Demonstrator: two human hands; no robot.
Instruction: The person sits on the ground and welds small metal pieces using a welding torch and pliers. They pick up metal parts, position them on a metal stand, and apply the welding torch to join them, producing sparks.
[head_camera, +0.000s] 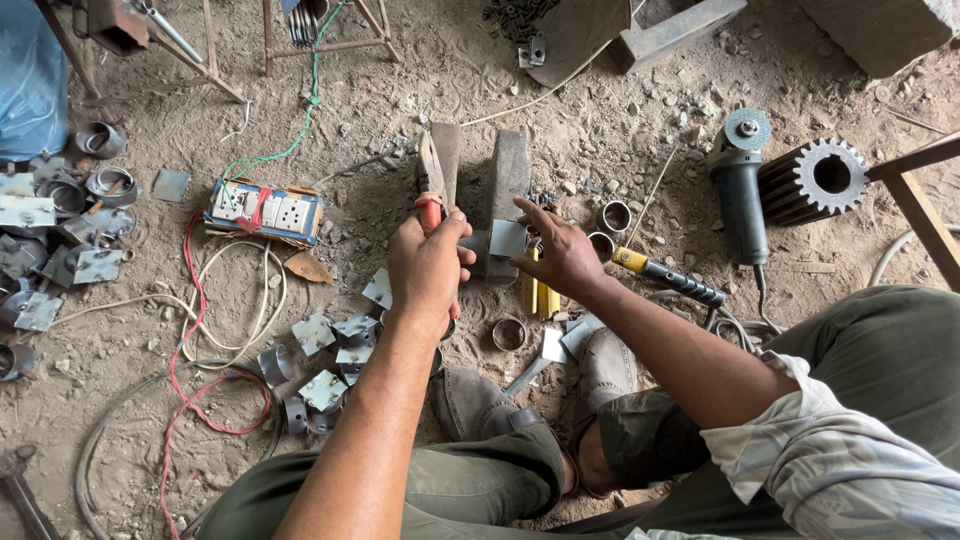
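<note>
A dirt-floored metal workshop: angle grinder (738, 190), steel gear (815, 180), cut metal plates (322, 345) scattered about.

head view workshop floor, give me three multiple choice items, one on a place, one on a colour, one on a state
1. Where does the angle grinder lie?
A. right of the person's hands, beside the toothed gear
B. on the socket board
C. across the person's lap

2. What colour is the handle of the tool in the left hand?
A. blue
B. red
C. white

3. How does the right hand stand?
A. flat on the ground
B. closed round the grinder
C. fingers pinching a small square metal plate

Key: 1 A, the grinder lies on the dirt next to the gear. 2 B, a red grip shows above the fist. 3 C, the fingertips meet on the plate's edge.
</note>
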